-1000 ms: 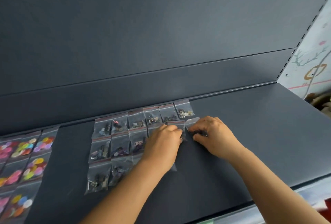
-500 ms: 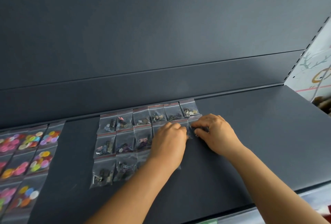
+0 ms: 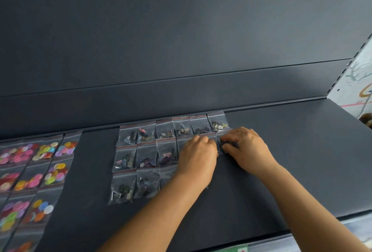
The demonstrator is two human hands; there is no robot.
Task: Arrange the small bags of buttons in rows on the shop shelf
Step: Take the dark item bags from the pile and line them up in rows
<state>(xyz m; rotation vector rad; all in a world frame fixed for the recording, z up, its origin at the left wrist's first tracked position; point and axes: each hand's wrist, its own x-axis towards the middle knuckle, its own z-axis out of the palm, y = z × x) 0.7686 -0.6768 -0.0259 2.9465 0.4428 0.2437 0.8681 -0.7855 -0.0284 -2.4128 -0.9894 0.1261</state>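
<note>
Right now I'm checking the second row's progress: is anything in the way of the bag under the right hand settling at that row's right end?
Nothing visible blocks it. The right hand presses the bag just below the back row's last bag; bare shelf lies to its right, the left hand beside it.

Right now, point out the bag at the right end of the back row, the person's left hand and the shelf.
bag at the right end of the back row (image 3: 219, 123): head view, its clear middle.
left hand (image 3: 198, 156): head view, its back.
shelf (image 3: 291, 151): head view, bare dark surface.
</note>
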